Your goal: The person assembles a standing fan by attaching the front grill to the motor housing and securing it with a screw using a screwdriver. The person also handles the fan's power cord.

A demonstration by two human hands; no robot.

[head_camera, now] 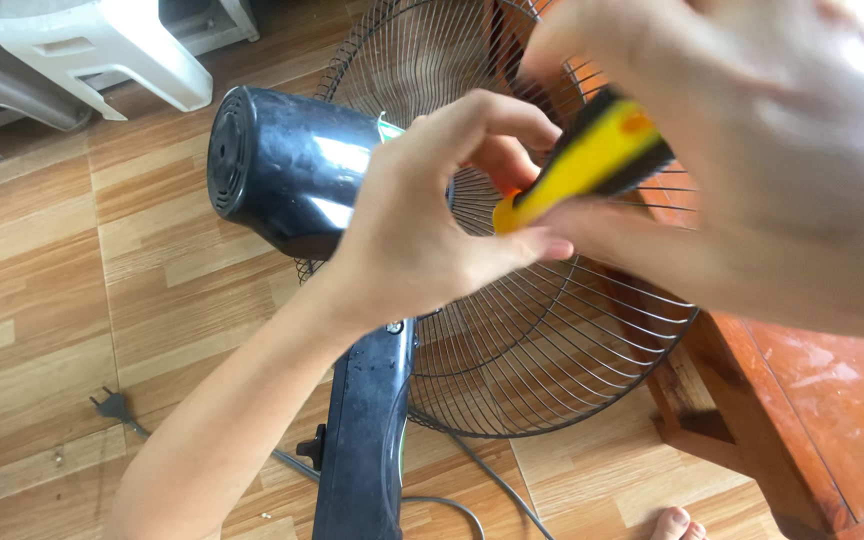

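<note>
Yellow screwdriver handle (582,165) sits tight in my right hand (752,150), my left hand (422,230) pinches its tip, and the fan's wire guard (552,350) is on, motor housing (287,170) closed.

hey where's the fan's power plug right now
In the head view, the black power plug lies unplugged on the wooden floor at lower left, left of the person's left forearm and the fan's dark stand.
</note>
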